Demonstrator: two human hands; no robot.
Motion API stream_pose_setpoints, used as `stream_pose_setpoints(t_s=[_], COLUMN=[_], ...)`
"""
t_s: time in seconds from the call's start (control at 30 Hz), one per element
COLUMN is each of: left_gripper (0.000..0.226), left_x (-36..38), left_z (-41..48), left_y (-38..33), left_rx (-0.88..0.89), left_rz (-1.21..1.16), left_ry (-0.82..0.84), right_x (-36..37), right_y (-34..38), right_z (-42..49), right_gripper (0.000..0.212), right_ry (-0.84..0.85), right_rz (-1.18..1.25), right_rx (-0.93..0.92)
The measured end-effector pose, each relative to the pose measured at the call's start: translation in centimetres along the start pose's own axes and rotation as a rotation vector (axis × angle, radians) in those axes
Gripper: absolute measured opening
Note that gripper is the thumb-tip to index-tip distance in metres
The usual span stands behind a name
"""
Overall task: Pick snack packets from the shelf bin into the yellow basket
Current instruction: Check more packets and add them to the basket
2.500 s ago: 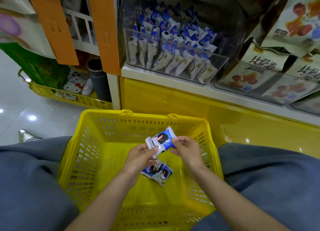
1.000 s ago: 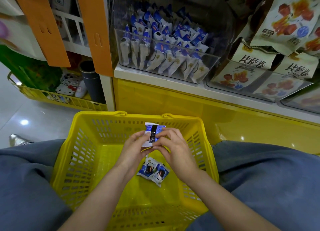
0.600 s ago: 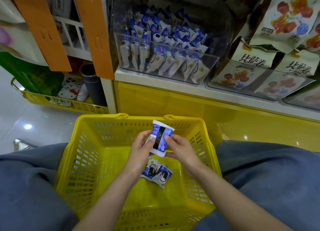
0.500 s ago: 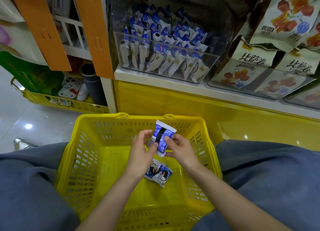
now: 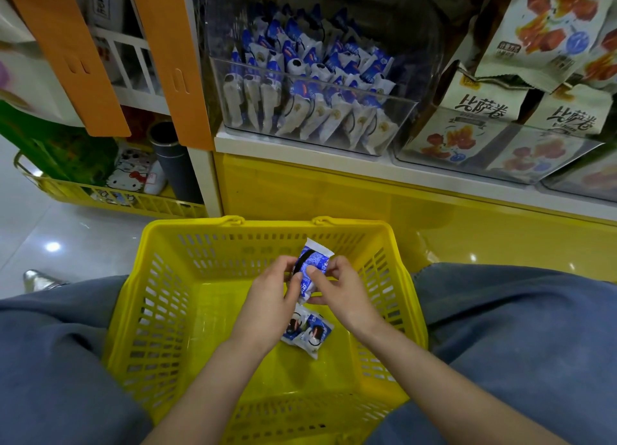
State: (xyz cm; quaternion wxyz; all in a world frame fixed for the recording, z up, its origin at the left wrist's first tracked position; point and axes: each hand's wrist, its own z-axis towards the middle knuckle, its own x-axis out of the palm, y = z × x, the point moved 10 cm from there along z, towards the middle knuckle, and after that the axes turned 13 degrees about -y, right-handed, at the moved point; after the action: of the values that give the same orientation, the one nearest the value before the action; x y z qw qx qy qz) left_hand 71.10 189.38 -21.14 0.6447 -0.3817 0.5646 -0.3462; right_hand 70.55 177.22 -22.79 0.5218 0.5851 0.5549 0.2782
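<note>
A yellow basket (image 5: pixel 160 311) sits between my knees below the shelf. Both hands are inside it, over its far half. My left hand (image 5: pixel 270 297) and my right hand (image 5: pixel 340 291) together pinch one blue and white snack packet (image 5: pixel 312 264), held upright between them. Two more packets (image 5: pixel 307 332) of the same kind lie on the basket floor just below my hands. The clear shelf bin (image 5: pixel 310 100) above holds several blue and white packets, standing in rows.
The white shelf edge (image 5: pixel 300 155) and a yellow cabinet front lie just beyond the basket. Clear bins of larger beige snack bags (image 5: pixel 484 124) stand to the right. Left of the shelf post sit another yellow basket (image 5: pixel 110 197) and a dark tube. My blue-trousered legs flank the basket.
The packet has been turned in my fingers, from lying flat to standing upright. Both hands stayed over the basket and closed in a little tighter on it.
</note>
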Motion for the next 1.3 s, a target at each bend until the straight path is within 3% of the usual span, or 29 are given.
stream_pose_setpoints(t_s=[0.17,0.47,0.73,0.93,1.07,1.2,1.3], left_gripper=[0.023,0.02,0.017,0.014,0.018,0.024,0.024], left_x=[-0.1,0.7,0.2,-0.9,0.5,1.2,1.3], left_z=[-0.3,-0.3,-0.3,0.3,-0.4,-0.7,-0.7], left_y=[-0.2,0.3,0.4,0.7,0.7,1.3,1.8], left_rx=[0.073,0.039,0.046,-0.053,-0.109,-0.164,-0.327], left_rz=[0.077,0.239,0.357,0.164,0.05,0.004,-0.187], left_ry=[0.008,0.11,0.138,0.016,0.083,0.119,0.128], right_x=[0.0,0.5,1.3,1.8,0.5,0.6,0.5], right_y=[0.2,1.0,0.7,0.2,0.3,0.0,0.7], right_z=[0.0,-0.9,-1.6,-1.5,-0.3,-0.5,-0.5], right_gripper=[0.027,0.026,0.027,0.038,0.037,0.033,0.033], right_ry=[-0.012,0.044,0.119,0.146,0.032,0.044,0.041], right_rz=[-0.161,-0.43,-0.478,-0.286,-0.174,-0.221,-0.208], right_rx=[-0.07,-0.258,-0.322,-0.168,-0.099,-0.142,-0.202])
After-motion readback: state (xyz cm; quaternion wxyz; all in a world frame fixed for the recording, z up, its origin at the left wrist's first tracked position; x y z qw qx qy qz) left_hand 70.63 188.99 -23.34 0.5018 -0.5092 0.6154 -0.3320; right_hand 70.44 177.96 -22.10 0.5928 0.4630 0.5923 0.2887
